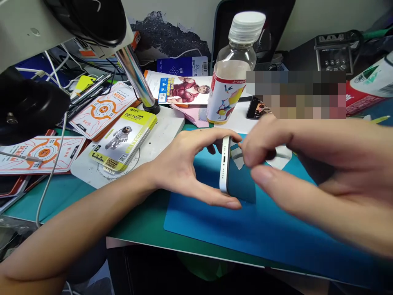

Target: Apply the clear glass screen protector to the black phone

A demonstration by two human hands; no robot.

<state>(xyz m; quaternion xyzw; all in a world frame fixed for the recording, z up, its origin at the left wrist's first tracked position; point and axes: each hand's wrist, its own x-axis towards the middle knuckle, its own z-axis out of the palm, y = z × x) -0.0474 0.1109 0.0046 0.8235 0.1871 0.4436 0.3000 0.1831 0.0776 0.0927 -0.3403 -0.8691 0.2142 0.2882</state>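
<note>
Two hands (182, 164) (346, 176), one white-edged phone (225, 164) — one blue mat (199, 221), one white-capped bottle (227, 92)

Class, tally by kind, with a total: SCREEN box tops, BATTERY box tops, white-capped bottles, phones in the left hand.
SCREEN box tops: 2
BATTERY box tops: 1
White-capped bottles: 1
Phones in left hand: 1
Total: 5

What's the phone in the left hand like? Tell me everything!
The phone has a pale, smooth-looking edge, a dark port between tiny holes, and a dark, shiny face. It's held sideways over the blue mat, port end toward us. The left hand grips it, thumb below, fingers above.
</note>
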